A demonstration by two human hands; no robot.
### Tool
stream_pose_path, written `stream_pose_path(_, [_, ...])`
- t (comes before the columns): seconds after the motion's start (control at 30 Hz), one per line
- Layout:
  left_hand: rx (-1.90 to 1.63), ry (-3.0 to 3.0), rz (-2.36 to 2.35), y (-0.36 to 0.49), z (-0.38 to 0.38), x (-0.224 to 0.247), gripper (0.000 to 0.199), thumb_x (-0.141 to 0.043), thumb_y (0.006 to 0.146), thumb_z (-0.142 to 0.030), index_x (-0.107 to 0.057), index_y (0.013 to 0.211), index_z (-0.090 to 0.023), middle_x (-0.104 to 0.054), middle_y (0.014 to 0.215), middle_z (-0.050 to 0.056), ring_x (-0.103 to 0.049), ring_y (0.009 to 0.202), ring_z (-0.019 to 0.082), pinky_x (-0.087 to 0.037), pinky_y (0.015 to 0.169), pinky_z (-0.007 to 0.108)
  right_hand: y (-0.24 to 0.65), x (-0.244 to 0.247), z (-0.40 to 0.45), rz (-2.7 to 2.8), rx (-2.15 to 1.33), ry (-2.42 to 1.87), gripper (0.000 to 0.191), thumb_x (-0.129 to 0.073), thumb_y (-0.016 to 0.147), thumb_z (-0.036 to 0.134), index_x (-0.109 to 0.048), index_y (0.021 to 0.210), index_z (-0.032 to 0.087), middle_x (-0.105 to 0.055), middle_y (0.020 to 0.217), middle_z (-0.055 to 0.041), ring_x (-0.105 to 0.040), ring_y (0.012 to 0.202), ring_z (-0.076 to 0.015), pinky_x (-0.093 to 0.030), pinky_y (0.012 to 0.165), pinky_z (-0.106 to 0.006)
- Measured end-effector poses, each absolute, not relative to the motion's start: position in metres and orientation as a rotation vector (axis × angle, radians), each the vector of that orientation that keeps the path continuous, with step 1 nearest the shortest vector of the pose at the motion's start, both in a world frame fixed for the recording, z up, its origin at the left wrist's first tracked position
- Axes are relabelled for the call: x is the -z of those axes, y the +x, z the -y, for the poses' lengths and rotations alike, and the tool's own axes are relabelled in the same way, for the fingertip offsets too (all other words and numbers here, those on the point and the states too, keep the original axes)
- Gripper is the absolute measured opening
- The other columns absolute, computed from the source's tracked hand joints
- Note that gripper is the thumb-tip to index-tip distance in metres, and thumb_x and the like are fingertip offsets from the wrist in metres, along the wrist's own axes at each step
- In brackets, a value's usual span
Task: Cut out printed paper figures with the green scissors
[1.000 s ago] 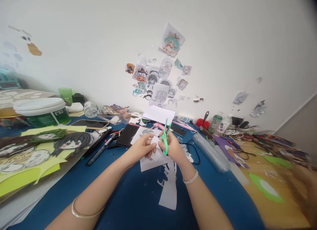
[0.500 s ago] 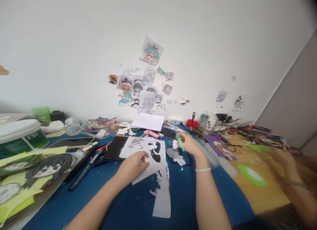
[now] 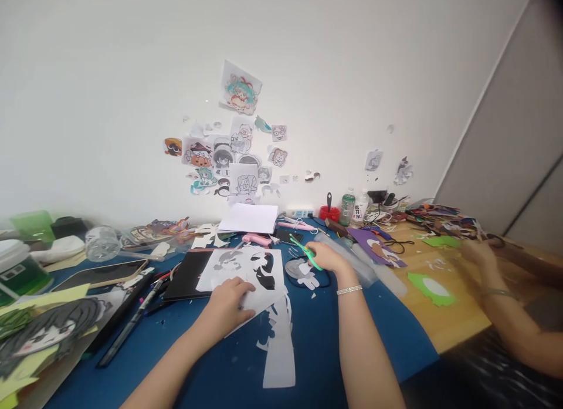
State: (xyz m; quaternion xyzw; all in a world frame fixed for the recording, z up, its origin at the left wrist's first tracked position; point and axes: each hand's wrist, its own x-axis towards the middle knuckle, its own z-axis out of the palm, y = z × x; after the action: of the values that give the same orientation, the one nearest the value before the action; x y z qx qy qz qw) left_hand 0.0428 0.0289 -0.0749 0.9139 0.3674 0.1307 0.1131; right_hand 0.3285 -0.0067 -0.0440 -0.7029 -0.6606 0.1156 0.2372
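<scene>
- Green scissors (image 3: 311, 257) sit in the right hand (image 3: 326, 256), its fingers wrapped around them over the mat; whether the blades are parted is too small to tell
- The left hand (image 3: 229, 300) lies back up on the near part of the printed sheet (image 3: 244, 268), gripping nothing that shows, thumb and fingers loosely apart
- That sheet lies in front of the person, left of centre, its far left part overlapping the black notebook (image 3: 187, 274)
- Grey and white cut-outs (image 3: 299, 270) lie just right of the sheet, below the scissors
- The step in hand looks like steadying paper while handling small pieces around the scissors; a light, flat press from the left hand should stop thin paper creeping, and the tips are best aimed away from those fingers
- Watch the ragged edge of the long white offcut (image 3: 280, 359), which could catch on a passing wrist
- The widest room is on the blue mat (image 3: 319, 344) between the forearms; clear plastic sheeting (image 3: 361, 269) crowds the right wrist, while a co-worker's hand (image 3: 477, 259) is well apart, over the wooden table (image 3: 466, 318)
</scene>
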Motion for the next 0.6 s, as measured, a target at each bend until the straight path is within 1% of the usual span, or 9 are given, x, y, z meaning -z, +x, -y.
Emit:
stream_pose_path(0.1, [-0.397,2.752,-1.094,0.042,-0.024,0.072,0.042,-0.063,0.062,-0.035,-0.06,0.101,-0.021,-0.057,0.1,0.01,-0.05,0.095,0.028,-0.04,0.079,0.039,0.33,0.046,0.004,1.79,-0.172,-1.985,0.028,-0.047,0.065,0.006,-0.057,0.089,0.016,-0.062,0.085,-0.0048,-0.049,0.068,-0.0138,-0.029,0.054,-0.02])
stream_pose_path(0.17, [-0.41,2.816,-1.057,0.041,-0.021,0.07,0.041,-0.063,0.063,-0.034,-0.059,0.102,-0.022,-0.055,0.106,0.01,-0.047,0.1,0.029,-0.039,0.082,0.04,0.329,0.046,0.002,1.761,-0.075,-2.033,0.028,-0.047,0.068,0.007,-0.056,0.093,0.016,-0.062,0.089,-0.0075,-0.052,0.072,-0.0163,-0.028,0.055,-0.022])
stream_pose_path(0.3, [-0.405,2.898,-0.968,0.039,-0.02,0.07,0.039,-0.059,0.066,-0.027,-0.056,0.105,-0.022,-0.055,0.11,0.009,-0.046,0.101,0.027,-0.038,0.083,0.039,0.319,0.046,-0.002,1.766,0.051,-2.076,0.024,-0.045,0.075,0.012,-0.056,0.096,0.017,-0.063,0.087,-0.0089,-0.054,0.075,-0.0196,-0.025,0.055,-0.024])
stream_pose_path(0.47, [-0.398,2.874,-0.983,0.041,-0.024,0.075,0.033,-0.053,0.07,-0.022,-0.057,0.103,-0.021,-0.058,0.101,0.009,-0.05,0.095,0.026,-0.04,0.079,0.036,0.296,0.044,-0.006,1.8,0.13,-2.07,0.027,-0.044,0.078,0.012,-0.053,0.101,0.02,-0.063,0.09,-0.0074,-0.056,0.077,-0.0197,-0.024,0.054,-0.024])
stream_pose_path(0.53, [-0.37,2.871,-1.009,0.044,-0.024,0.074,0.026,-0.048,0.074,-0.021,-0.061,0.096,-0.019,-0.061,0.094,0.01,-0.053,0.09,0.025,-0.04,0.077,0.035,0.286,0.043,-0.007,1.807,0.138,-2.062,0.024,-0.044,0.078,0.012,-0.053,0.099,0.02,-0.063,0.088,-0.0068,-0.056,0.076,-0.0194,-0.024,0.054,-0.024])
stream_pose_path(0.6, [-0.386,2.843,-1.021,0.045,-0.025,0.07,0.023,-0.042,0.078,-0.022,-0.063,0.084,-0.018,-0.062,0.086,0.01,-0.055,0.085,0.024,-0.04,0.074,0.034,0.278,0.042,-0.007,1.822,0.128,-2.042,0.021,-0.045,0.078,0.012,-0.054,0.095,0.02,-0.063,0.085,-0.0058,-0.055,0.074,-0.0184,-0.023,0.053,-0.023])
